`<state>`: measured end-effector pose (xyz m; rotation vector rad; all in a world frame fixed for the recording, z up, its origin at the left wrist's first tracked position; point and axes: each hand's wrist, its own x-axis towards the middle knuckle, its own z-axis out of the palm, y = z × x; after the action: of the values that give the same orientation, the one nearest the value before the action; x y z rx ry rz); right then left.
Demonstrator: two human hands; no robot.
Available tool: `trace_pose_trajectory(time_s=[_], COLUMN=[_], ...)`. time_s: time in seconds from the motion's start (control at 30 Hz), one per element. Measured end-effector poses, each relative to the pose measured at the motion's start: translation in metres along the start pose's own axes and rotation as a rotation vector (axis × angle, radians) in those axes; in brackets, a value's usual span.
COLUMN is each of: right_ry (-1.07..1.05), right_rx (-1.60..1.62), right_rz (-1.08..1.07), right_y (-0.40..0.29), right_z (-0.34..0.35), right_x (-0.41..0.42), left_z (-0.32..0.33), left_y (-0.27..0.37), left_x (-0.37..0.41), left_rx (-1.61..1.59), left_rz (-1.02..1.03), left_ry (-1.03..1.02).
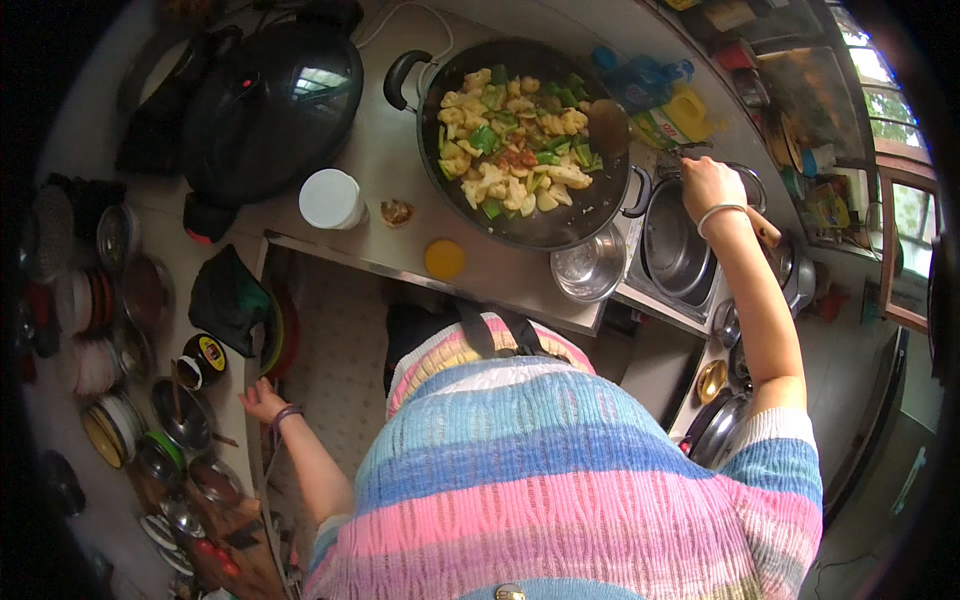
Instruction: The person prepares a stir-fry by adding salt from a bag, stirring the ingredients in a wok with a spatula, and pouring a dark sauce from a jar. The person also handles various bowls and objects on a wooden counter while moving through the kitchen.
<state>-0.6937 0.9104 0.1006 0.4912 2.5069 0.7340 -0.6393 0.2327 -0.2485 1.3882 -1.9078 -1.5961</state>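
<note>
My right hand (711, 186) reaches over the sink (701, 319) at the right, next to the faucet (746, 180). Its fingers are curled and mostly hidden, so I cannot tell whether they grip something. Below it in the sink sits a metal basin (671, 247). My left hand (262, 401) hangs at the left counter's edge with its fingers apart, holding nothing. On the counter ahead stands a two-handled black wok (442, 202) with cauliflower florets (487, 184), green pepper pieces (484, 139) and a red-brown sauce (517, 157). A wooden spatula (609, 127) rests in it.
A steel bowl (589, 262), a yellow lid (445, 259) and a white-lidded jar (330, 199) stand near the front edge. Farther left sits a black lidded electric pan (270, 112). Bottles (671, 116) stand behind the wok. Bowls (180, 412) crowd the left counter.
</note>
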Motion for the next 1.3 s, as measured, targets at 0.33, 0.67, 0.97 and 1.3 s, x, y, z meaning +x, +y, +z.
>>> trace_pose_trajectory(time_s=[0.33,0.67,0.97,1.3], right_ry=[0.088,0.369,-0.073,-0.272], right_rx=[0.750,0.442,-0.067,1.097], right_rz=[-0.315,-0.499,-0.156,-0.162], right_y=[-0.012,0.016,0.035,-0.050], right_z=[0.096,0.014,0.005,0.101], right_x=[0.080,0.025,0.031,0.020], left_z=[-0.007,0.009,0.026,-0.003], left_y=[-0.054,-0.065,-0.084,-0.103], left_x=[-0.096,-0.095,-0.087,-0.086], left_rx=[0.073,0.115,0.080,0.060], left_rz=[-0.274,-0.358,-0.338,-0.540], left_ry=[-0.215,-0.397,-0.540,-0.401])
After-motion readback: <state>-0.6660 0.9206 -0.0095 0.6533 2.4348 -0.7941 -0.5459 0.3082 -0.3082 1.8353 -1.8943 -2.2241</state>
